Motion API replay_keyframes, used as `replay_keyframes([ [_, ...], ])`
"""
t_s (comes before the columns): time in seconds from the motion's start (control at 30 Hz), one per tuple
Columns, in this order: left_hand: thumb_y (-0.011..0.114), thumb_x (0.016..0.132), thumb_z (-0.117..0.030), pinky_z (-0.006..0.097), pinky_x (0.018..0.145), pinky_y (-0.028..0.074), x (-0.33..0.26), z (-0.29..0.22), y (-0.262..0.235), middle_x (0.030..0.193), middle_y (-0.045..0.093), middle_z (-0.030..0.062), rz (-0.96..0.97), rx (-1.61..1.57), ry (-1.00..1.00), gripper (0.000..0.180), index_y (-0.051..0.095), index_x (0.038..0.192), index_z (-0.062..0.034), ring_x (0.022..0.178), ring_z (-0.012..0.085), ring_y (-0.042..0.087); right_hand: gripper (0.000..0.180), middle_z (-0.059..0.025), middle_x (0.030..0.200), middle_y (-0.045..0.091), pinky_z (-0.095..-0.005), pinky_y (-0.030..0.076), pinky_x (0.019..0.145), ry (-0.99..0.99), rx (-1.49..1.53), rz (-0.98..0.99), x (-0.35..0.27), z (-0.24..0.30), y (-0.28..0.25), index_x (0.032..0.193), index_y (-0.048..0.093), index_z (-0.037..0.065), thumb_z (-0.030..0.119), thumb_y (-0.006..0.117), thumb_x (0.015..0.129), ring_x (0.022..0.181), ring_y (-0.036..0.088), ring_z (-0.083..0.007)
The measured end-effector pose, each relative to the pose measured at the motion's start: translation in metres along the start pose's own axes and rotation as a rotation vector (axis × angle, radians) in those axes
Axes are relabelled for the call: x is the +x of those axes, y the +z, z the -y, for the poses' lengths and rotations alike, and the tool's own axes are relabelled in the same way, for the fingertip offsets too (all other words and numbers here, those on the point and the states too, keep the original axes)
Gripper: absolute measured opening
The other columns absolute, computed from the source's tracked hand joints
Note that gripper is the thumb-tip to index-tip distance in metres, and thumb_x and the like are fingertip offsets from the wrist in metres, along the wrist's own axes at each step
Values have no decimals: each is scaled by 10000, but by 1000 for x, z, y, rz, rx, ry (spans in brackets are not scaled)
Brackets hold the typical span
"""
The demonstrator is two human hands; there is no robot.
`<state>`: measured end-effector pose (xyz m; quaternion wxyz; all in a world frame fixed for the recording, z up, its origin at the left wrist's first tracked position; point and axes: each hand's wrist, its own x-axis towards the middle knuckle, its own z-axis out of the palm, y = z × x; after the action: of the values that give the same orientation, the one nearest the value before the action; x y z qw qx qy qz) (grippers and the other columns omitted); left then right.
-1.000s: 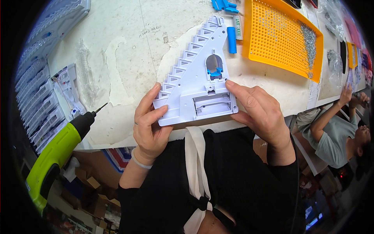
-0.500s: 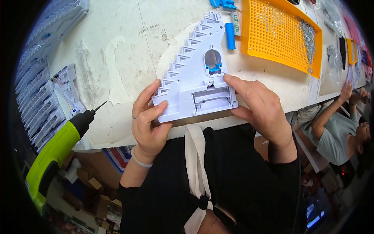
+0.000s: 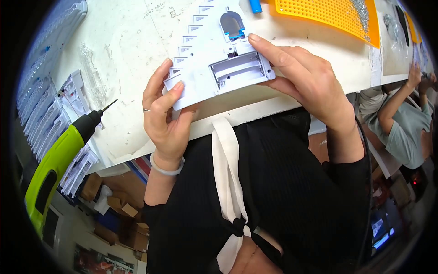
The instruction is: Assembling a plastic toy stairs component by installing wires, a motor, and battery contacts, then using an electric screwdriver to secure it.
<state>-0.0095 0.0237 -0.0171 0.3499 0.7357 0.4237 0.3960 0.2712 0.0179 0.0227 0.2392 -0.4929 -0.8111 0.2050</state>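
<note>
A white plastic triangular housing with a stepped edge (image 3: 199,73) is held over the near edge of the whitish bench (image 3: 125,105), its left corner grasped by the fingers of the left hand (image 3: 167,112), its right side by those of the right hand (image 3: 312,84). At left, a lime-green and black power screwdriver (image 3: 55,153) is seen.

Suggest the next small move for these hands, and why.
Probably rest the white stepped housing flat on the table, so one hand could let go: the left hand and right hand both grip it, and neither holds the green power driver at left.
</note>
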Motion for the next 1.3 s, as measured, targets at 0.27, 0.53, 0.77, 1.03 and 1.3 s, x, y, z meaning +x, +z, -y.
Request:
replay_keyframes([
  [0.27,780,776,40,402,1058,511,2,0,2,1434,466,189,9,-28,31,444,577,1142,-108,1336,324,492,680,-108,964,682,-344,574,727,-16,-66,20,-3,-4,2,1469,450,128,64,693,837,826,695,-235],
  [0.53,747,780,93,365,992,576,3,4,4,1433,464,172,-17,-112,62,448,571,1147,-93,1306,300,525,599,-136,939,679,-338,571,751,-82,-120,-35,-2,-2,7,1421,466,71,74,682,862,846,701,-244],
  [0.77,734,790,97,350,961,598,4,5,5,1413,483,156,-27,-125,88,425,578,1137,-94,1277,290,552,645,-104,1012,709,-343,570,693,-75,-136,-64,-2,-2,7,1439,499,157,92,722,838,796,695,-220],
  [1.03,738,786,96,360,977,595,4,4,4,1401,482,137,-56,-150,20,402,581,1106,-90,1285,305,538,619,-194,1123,658,-364,510,923,89,-29,97,9,13,-11,1483,418,122,115,668,917,1045,661,-316],
  [1.3,741,790,87,368,965,600,7,3,4,1410,474,147,-52,-69,92,391,570,1094,-90,1293,311,531,655,-125,1107,668,-382,548,822,-196,-181,-115,8,-8,12,1472,455,174,101,699,869,939,658,-261],
])
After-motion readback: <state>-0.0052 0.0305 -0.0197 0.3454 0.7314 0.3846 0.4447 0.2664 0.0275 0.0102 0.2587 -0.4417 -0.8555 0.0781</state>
